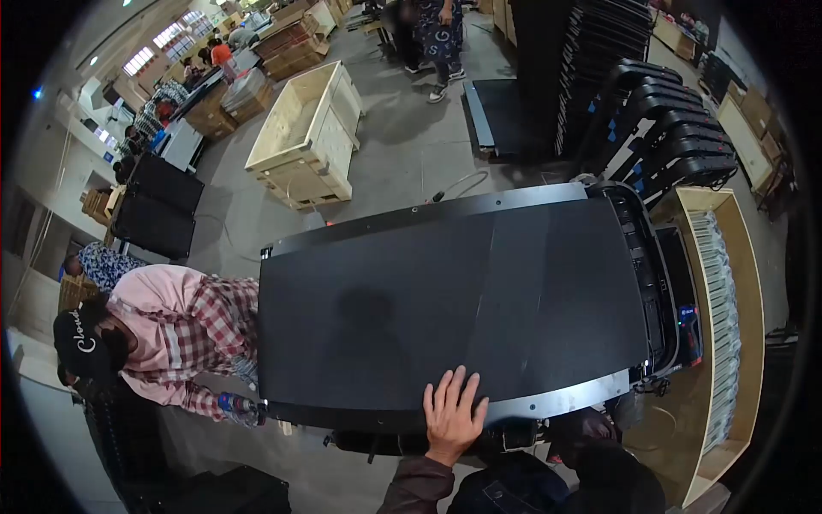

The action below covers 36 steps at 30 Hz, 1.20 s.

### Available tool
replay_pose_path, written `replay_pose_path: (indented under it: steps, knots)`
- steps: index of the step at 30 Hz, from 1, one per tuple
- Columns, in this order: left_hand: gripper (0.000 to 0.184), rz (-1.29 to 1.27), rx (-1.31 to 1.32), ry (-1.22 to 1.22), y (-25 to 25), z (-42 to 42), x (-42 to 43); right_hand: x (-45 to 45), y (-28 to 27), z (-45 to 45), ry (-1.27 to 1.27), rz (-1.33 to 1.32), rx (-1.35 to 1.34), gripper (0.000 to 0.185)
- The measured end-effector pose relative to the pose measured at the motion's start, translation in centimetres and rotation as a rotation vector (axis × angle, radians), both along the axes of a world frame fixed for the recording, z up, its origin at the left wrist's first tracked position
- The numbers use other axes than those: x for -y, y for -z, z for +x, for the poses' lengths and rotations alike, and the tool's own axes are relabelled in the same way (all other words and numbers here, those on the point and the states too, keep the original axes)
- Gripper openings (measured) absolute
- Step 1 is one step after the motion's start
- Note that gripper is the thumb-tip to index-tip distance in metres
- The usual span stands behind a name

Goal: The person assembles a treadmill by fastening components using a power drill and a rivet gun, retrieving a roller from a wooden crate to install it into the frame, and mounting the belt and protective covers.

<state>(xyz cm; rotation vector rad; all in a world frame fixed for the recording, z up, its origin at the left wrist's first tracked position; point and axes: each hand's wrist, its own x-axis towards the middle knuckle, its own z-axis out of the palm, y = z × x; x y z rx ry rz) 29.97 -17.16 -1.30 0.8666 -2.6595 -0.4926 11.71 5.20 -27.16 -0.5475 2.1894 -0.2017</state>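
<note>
Here, the deck [428, 291] lies level above the floor [394, 146], what carries it mostly hidden, with its long axis running left to right across the view and its right end slightly farther up. Its black framed end [658, 287] points right, towards a wooden crate [747, 291] of metal parts; the plain end faces a worker [180, 321] in plaid at the left. The left hand [454, 417] rests palm down, fingers spread, by the deck's near edge, right of its middle. The right hand is out of sight, its state untellable.
</note>
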Motion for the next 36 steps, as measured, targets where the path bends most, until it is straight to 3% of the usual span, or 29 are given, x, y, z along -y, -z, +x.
replay_pose_path:
  steps: [6,11,14,18,20,23,29,30,33,36]
  knots:
    - [0.043,-0.056,-0.055,0.002,0.3,0.2,-0.1,-0.1,0.7,-0.1,0.445,-0.188,0.264,0.034]
    - [0.046,0.031,-0.03,-0.001,0.9,0.8,-0.4,0.2,-0.3,0.0,1.186,-0.583,0.805,0.035]
    - [0.047,0.051,-0.042,0.018,1.1,1.2,-0.4,0.7,-1.2,0.5,1.432,-0.809,1.066,0.035]
    - [0.059,0.108,-0.031,0.16,1.2,4.5,0.1,0.9,-1.0,2.5,1.517,-1.068,1.372,0.033]
    - [0.069,0.031,0.055,0.17,0.5,7.4,0.8,1.1,-3.1,3.7,1.325,-1.156,1.37,0.034]
    - [0.078,-0.094,0.106,0.16,0.3,10.6,2.3,1.8,-4.9,4.3,1.41,-1.305,1.398,0.027]
    - [0.079,-0.308,-0.005,0.09,4.9,11.2,2.8,3.4,-10.4,4.4,1.62,-1.189,1.183,0.028]
    - [0.081,-0.348,-0.023,0.081,5.4,11.2,2.7,3.0,-9.3,3.9,1.608,-1.206,1.203,0.028]
    - [0.082,-0.401,-0.022,0.079,5.5,11.5,2.4,1.8,-6.0,2.5,1.652,-1.265,1.35,0.025]
    - [0.077,-0.392,-0.052,0.109,2.3,13.3,1.5,-0.9,-11.9,4.2,1.586,-1.167,1.187,0.023]
